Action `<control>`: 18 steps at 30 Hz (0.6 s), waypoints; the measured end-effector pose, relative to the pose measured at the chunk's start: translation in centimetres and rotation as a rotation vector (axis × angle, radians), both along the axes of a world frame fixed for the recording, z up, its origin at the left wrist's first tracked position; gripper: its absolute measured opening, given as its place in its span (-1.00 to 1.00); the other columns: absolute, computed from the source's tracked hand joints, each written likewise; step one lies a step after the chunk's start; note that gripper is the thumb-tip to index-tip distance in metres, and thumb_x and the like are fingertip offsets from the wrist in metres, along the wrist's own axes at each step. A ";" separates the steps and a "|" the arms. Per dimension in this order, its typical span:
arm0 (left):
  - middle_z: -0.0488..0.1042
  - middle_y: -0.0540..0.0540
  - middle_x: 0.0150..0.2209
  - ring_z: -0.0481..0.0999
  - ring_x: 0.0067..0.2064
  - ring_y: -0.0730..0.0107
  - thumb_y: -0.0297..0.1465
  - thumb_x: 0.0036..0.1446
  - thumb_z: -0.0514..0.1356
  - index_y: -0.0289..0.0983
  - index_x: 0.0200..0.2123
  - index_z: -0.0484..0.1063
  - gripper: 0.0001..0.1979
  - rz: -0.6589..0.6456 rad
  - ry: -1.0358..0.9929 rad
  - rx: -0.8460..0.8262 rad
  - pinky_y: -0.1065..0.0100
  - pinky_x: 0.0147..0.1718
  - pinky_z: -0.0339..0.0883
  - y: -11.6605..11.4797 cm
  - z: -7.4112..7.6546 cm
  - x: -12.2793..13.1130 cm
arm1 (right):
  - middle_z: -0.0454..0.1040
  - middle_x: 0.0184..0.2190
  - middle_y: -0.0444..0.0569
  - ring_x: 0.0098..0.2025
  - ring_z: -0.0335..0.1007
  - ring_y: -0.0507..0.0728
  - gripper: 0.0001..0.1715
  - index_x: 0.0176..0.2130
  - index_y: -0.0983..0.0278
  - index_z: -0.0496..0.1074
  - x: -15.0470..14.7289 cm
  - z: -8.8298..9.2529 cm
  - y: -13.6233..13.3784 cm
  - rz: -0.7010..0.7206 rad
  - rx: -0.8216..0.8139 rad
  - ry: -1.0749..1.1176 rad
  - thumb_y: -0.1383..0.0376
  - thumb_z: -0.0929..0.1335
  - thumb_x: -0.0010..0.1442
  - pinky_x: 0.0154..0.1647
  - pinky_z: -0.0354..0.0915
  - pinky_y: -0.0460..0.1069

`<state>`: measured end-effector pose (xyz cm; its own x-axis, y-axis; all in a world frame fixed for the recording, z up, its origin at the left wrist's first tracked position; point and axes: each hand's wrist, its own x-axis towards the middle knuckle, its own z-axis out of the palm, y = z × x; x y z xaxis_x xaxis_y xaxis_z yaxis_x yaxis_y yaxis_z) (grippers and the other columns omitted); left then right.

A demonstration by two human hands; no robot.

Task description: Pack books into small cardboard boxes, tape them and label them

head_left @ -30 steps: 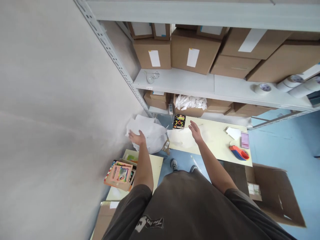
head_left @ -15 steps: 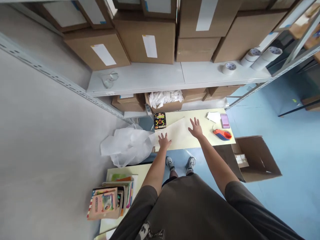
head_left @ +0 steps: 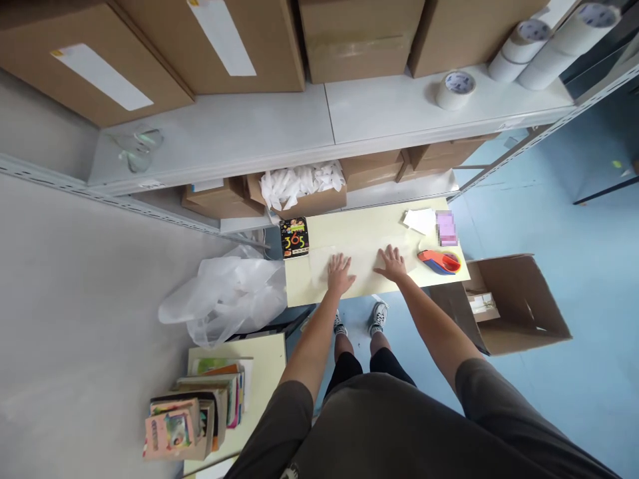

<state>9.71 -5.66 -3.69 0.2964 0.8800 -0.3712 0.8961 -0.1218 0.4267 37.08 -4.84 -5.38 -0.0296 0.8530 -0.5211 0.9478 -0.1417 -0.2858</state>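
Note:
A thin translucent sheet (head_left: 319, 267) lies flat on the pale yellow table (head_left: 364, 226). My left hand (head_left: 340, 274) rests on it with fingers spread, and my right hand (head_left: 392, 263) presses flat near its right part, fingers apart. Neither hand grips anything. At the table's left end lies a black book (head_left: 294, 237) with "365" on its cover. To the right of my right hand is an orange and blue tape dispenser (head_left: 440, 261). Behind it are a white paper piece (head_left: 420, 220) and a purple item (head_left: 446, 228).
White plastic bags (head_left: 234, 293) bulge beside the table's left end. Stacked books (head_left: 194, 412) stand at lower left, an open cardboard box (head_left: 524, 306) at right. A shelf (head_left: 249, 133) with boxes and tape rolls (head_left: 455, 90) rises behind.
Both hands have come down onto the sheet, my left hand moving right and closer to my right hand. The sheet now lies flatter. The camera view has shifted closer to the shelf.

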 end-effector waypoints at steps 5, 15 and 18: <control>-0.28 -0.17 0.65 -0.42 0.63 -0.30 0.11 0.16 0.35 -0.10 0.61 0.01 0.09 0.116 0.159 -0.059 -0.26 0.52 -0.25 1.5 0.1 -0.5 | -0.54 0.66 0.06 0.66 -0.58 0.50 0.17 0.64 0.05 -0.20 3.4 -0.4 -0.5 0.045 -0.046 -0.092 -0.21 0.37 0.36 0.53 -0.12 0.45; -0.11 -0.18 0.63 -0.25 0.64 -0.11 0.03 0.41 0.14 -0.17 0.60 0.07 -0.17 0.345 0.099 0.155 -0.08 0.53 -0.11 3.2 2.5 -6.7 | -0.29 0.66 0.08 0.66 -0.40 0.46 -0.09 0.61 0.15 0.00 -6.2 4.3 3.5 0.130 0.194 0.138 0.00 0.31 0.47 0.53 0.03 0.34; 0.07 -0.27 0.59 -0.02 0.60 -0.09 -0.12 0.43 0.15 -0.24 0.58 0.11 -0.24 0.587 0.052 0.140 -0.01 0.48 0.07 5.6 2.1 -12.6 | -0.21 0.66 0.09 0.66 -0.36 0.42 -0.12 0.61 0.19 0.01 -13.6 5.3 6.9 0.195 0.168 0.212 0.02 0.28 0.49 0.52 0.05 0.30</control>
